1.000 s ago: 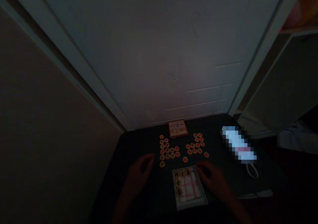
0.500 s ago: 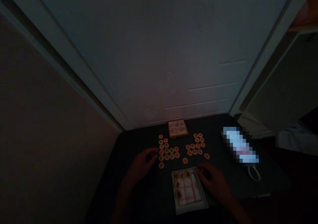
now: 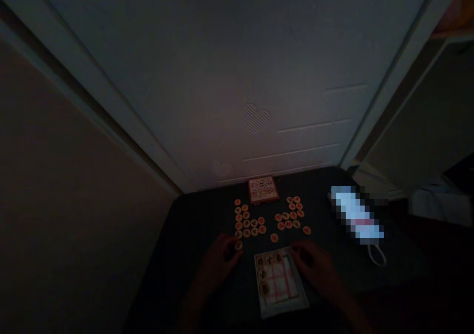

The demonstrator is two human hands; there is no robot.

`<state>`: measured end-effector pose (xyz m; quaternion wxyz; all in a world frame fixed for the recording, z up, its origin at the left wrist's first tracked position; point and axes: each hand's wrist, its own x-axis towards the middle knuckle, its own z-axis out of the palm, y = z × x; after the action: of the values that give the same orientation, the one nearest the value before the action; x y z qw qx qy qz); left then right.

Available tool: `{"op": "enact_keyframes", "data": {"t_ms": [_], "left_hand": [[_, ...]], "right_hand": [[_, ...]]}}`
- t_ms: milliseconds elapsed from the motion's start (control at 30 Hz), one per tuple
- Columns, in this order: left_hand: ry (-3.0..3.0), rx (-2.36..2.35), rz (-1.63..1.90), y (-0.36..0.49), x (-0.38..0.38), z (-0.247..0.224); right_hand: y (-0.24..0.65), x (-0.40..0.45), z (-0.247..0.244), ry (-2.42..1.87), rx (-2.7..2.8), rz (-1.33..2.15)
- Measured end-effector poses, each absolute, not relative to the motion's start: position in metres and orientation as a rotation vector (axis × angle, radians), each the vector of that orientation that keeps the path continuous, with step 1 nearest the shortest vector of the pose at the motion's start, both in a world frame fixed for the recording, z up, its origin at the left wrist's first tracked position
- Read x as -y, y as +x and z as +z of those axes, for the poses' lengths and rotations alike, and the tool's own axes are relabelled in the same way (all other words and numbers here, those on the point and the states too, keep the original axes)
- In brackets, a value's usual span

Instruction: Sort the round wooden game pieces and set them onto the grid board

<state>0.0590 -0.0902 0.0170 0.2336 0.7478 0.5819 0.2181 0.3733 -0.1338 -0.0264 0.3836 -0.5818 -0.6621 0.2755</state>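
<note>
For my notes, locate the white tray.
In the head view, the tray sits low, right of centre, beside the right hand and below the loose pieces.

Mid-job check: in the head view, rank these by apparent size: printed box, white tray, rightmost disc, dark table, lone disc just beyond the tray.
1. Dark table
2. White tray
3. Printed box
Unranked, smallest: lone disc and rightmost disc look alike.

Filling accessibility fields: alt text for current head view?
A person's left hand is at a round game piece on a dimly lit table; the right hand is at the far-right corner of a tray with five pieces. Beyond lie more pieces and a box.
</note>
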Motion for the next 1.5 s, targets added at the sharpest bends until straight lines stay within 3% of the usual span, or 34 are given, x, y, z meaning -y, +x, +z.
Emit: {"op": "enact_keyframes", "data": {"t_ms": [700,967,1500], "left_hand": [[1.913,-1.759,0.603,0.073,0.105,0.011],[1.944,-1.610,0.866,0.079,0.105,0.023],[1.491,-1.455,0.910,0.124,0.113,0.041]], "right_hand": [[0.374,0.133,-0.023,-1.482,1.694,0.712],[0.373,0.132,-0.026,-1.484,1.683,0.705],[0.370,0.134,-0.028,-1.493,1.678,0.628]]}}
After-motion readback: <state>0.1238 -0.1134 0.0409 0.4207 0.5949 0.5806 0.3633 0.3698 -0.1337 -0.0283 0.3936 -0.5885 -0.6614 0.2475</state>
